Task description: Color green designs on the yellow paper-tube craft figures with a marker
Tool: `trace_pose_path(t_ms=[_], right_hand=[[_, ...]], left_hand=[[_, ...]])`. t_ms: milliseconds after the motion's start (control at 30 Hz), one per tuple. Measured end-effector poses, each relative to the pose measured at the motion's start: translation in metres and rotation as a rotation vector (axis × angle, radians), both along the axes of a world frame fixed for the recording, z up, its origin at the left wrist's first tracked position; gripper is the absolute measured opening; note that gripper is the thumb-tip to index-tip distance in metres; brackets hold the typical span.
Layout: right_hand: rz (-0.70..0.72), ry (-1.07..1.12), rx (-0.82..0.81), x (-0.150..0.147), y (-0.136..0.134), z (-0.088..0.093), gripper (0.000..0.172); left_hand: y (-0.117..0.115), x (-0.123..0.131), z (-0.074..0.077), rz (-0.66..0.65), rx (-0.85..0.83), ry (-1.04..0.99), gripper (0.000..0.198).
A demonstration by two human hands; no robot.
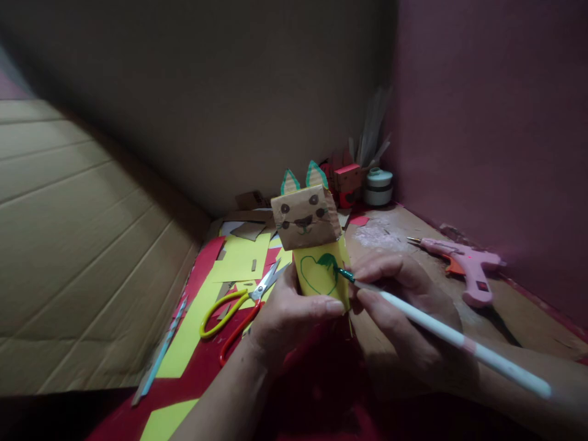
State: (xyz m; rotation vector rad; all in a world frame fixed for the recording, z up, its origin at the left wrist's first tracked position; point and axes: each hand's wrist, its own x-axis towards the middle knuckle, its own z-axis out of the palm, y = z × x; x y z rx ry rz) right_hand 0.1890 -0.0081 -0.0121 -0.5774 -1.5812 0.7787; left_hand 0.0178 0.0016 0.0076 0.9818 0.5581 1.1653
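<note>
A paper cat figure [307, 229] stands upright at the centre, with a brown head, green-edged ears and a drawn face. Its yellow body [319, 275] carries a green heart outline. My left hand [287, 315] is wrapped round the lower part of the yellow body. My right hand [404, 300] grips a white marker pen [459, 337]. The pen's green tip touches the heart's right side, where a patch is coloured in.
Scissors with yellow and red handles [239, 306] lie left of the figure on yellow and red paper sheets [239, 257]. A pink glue gun [463, 266] lies at right. A cardboard panel [82, 245] leans at left. Small containers [379, 187] stand in the far corner.
</note>
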Motion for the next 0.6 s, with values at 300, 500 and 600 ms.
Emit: trace_pose_path(t_ms=[300, 500, 600], right_hand=[[0.02, 0.028, 0.014, -0.0027, 0.0012, 0.0003, 0.02], [0.062, 0.008, -0.008, 0.0019, -0.0005, -0.0001, 0.016], [0.039, 0.023, -0.013, 0.0007, 0.0003, -0.0011, 0.019]], left_hand=[[0.0005, -0.0013, -0.0026, -0.024, 0.016, -0.021, 0.04], [0.0003, -0.0024, -0.002, 0.0, 0.008, -0.012, 0.039], [0.0002, -0.0017, -0.0006, -0.016, 0.028, -0.022, 0.036]])
